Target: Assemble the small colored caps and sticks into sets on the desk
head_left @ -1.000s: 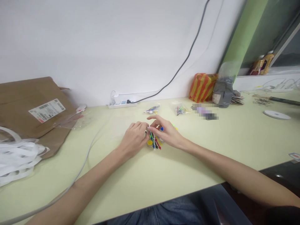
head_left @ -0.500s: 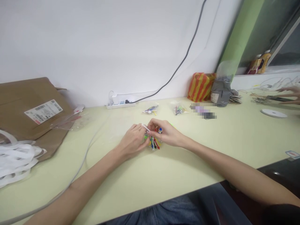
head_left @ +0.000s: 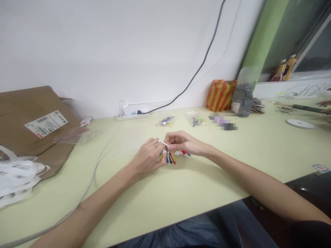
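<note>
Both hands are working at the middle of the worktop, fingertips almost meeting. The left hand is curled with its fingers closed on a cluster of small coloured pieces (red, blue, yellow and green bits, too small to tell exactly what they are). The cluster sits just over the surface, between the 2 hands. The right hand has thumb and forefinger pinched on a thin white strip that pokes out toward the left fingertips.

My take on doing this well: keep the cluster low over the worktop so nothing drops far. Let the left hand act as the clamp, and grip the strip close to its tip so it doesn't bend.

As for writing, not much. The cardboard on the left has a white shipping label with barcodes and a red edge, but the print is too small to read. 2 little clear bags lie behind the hands, near a white power strip. The orange striped bag and grey pouch show no readable brand. Another person's hand is at the far right edge.
</note>
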The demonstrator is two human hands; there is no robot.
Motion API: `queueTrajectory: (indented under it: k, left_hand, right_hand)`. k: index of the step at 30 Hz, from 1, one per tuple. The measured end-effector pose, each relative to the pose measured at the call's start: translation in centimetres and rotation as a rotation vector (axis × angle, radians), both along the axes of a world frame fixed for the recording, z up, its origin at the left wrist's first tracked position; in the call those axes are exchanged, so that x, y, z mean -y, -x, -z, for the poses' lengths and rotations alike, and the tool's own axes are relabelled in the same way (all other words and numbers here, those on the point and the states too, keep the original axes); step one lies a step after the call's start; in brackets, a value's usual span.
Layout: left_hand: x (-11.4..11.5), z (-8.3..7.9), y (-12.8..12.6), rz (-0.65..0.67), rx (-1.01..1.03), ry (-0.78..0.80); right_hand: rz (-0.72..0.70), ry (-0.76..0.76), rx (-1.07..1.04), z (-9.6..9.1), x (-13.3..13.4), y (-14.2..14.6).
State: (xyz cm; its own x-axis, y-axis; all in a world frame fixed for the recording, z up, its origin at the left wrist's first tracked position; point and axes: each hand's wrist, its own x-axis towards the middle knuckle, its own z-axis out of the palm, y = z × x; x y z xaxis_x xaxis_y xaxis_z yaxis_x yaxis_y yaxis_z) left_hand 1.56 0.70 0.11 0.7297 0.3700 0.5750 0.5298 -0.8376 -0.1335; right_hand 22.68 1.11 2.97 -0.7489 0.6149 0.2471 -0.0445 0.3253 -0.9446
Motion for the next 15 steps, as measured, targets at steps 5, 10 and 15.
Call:
queueTrajectory:
  k: [5,10,15]
  left_hand:
    - [-0.8,0.2,0.5,-0.031,-0.044,-0.064]
    - [-1.1,0.0,0.6,-0.088,-0.042,-0.037]
    - [-1.0,-0.1,0.6,-0.083,-0.048,-0.011]
  right_hand:
    - [0.100,-0.124,0.008,-0.7,-0.1,-0.2]
    - [0.478,-0.431,0.207,-0.7,-2.2,-2.1]
    - [0.642,-0.669,0.827,0.3,-4.0,-4.0]
